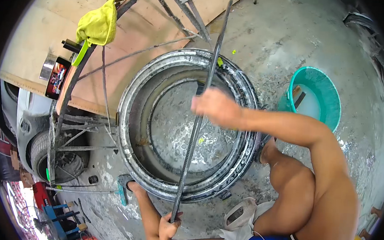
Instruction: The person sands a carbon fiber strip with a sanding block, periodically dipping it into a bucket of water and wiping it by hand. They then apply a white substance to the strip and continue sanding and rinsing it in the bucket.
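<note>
We find the left hand (169, 227) clamped on the lower end of 1 long bar (190, 152), just outside the near edge of the tyre (243, 154). The bar crosses above the tyre's opening. The right hand (220, 110) is blurred at the bar's middle; we cannot tell whether it is closed. We judge that if the left hand slipped, the bar could swing and strike the tyre. Right of the tyre, 1 green bucket (330, 99) stands near; wet floor (342, 160) could cost footing.
</note>
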Tool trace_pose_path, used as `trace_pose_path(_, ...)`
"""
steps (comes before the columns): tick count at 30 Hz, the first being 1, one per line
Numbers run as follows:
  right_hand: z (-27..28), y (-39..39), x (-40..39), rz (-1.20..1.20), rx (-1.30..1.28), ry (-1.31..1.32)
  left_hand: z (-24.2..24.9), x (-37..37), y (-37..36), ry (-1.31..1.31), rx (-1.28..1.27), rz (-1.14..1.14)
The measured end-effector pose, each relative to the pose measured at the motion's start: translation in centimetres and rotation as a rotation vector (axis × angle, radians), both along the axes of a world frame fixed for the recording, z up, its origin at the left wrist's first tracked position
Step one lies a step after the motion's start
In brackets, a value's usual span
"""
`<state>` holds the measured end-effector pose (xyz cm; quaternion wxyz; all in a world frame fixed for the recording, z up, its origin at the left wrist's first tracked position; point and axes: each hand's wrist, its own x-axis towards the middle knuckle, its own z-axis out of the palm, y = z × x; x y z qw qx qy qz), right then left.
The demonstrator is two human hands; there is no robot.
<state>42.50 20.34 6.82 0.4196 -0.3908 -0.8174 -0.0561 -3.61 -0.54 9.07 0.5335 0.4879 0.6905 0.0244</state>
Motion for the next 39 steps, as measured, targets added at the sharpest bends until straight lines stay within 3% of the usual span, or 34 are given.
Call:
trace_pose_path(3, -0.2, 2.3, 3.5, -0.026, 0.098, -0.089, 0.1, 0.0, -0.4, 0.003, 0.052, -0.033)
trace_pose_path(4, -0.7, 4.8, 6.1, -0.106, -0.172, 0.085, 0.4, 0.1, -0.5, 0.008, 0.049, -0.031)
trace_pose_path(6, 0.6, 9.0, 10.6, -0.474, -0.026, 0.143, 0.7, 0.5, -0.5, 0.024, 0.013, 0.005)
trace_pose_path(8, 0.0, 9.4, 10.8, -0.523, -0.039, 0.114, 0.4, 0.6, -1.0, 0.021, 0.026, 0.028)
trace_pose_path(10, 0.4, 5.7, 6.1, -0.352, -0.141, 0.006, 0.2, 0.1, -0.9, 0.019, 0.042, 0.06)
trace_pose_path(12, -1.8, 1.0, 1.0, 0.004, -0.253, 0.232, -0.1, -0.1, -1.0, 0.046, 0.03, 0.021)
trace_pose_path(13, -1.8, 0.7, 0.9, 0.002, -0.261, 0.23, -0.1, -0.1, -1.0, 0.014, 0.031, 0.025)
trace_pose_path(15, -1.5, -0.8, 0.6, 0.056, 0.083, -0.174, 0.4, 1.0, -0.8, 0.037, 0.043, 0.013)
trace_pose_path(16, -0.8, 1.4, 3.3, 0.011, 0.098, -0.187, 0.8, 1.3, -1.1, 0.057, 0.076, 0.01)
trace_pose_path(17, -1.4, 3.9, 6.0, -0.09, -0.33, 0.005, 0.3, 0.8, -1.2, 0.093, 0.069, -0.03)
trace_pose_path(18, -0.7, 6.2, 8.9, -0.269, -0.036, 0.003, 0.2, 0.9, -1.5, 0.089, 0.069, -0.025)
trace_pose_path(19, 0.0, 7.5, 10.9, -0.459, -0.091, 0.096, 0.4, 1.1, -1.6, 0.112, 0.074, -0.019)
trace_pose_path(22, -1.1, 7.7, 10.1, -0.56, -0.186, -0.007, 0.7, 1.9, -1.7, 0.131, 0.123, -0.019)
trace_pose_path(24, -0.4, 2.8, 4.7, -0.267, -0.191, -0.101, 0.3, 2.5, -2.3, 0.126, 0.148, -0.004)
trace_pose_path(25, -0.2, 0.5, 1.7, -0.152, -0.266, -0.319, -0.3, 2.4, -2.8, 0.138, 0.268, -0.026)
trace_pose_path(26, -0.3, -2.7, -0.8, 0.02, -0.175, -0.233, -1.2, 2.4, -3.3, 0.149, 0.385, -0.052)
trace_pose_path(28, -0.5, -4.8, -0.9, 0.049, -0.137, -0.208, -4.0, 2.0, -4.5, 0.181, 0.484, -0.041)
trace_pose_path(30, -2.3, 0.5, 4.5, 0.005, -0.282, -0.206, -4.3, 2.3, -5.9, 0.223, 0.59, -0.013)
trace_pose_path(32, -1.0, 3.5, 10.1, -0.361, -0.269, -0.109, -2.4, 4.8, -5.2, 0.339, 0.609, -0.057)
trace_pose_path(33, -1.5, 4.0, 10.4, -0.364, -0.265, -0.117, -2.0, 5.5, -5.2, 0.399, 0.668, -0.107)
trace_pose_path(35, -2.5, 5.1, 10.4, -0.615, -0.198, -0.074, -3.2, 4.8, -5.8, 0.405, 0.755, -0.159)
trace_pose_path(38, -0.4, -1.7, 2.2, -0.087, -0.392, -0.11, -3.5, 5.1, -5.8, 0.451, 0.784, -0.168)
trace_pose_path(39, -1.6, -4.0, -0.7, -0.044, -0.133, -0.228, -3.3, 5.2, -6.0, 0.481, 0.724, -0.144)
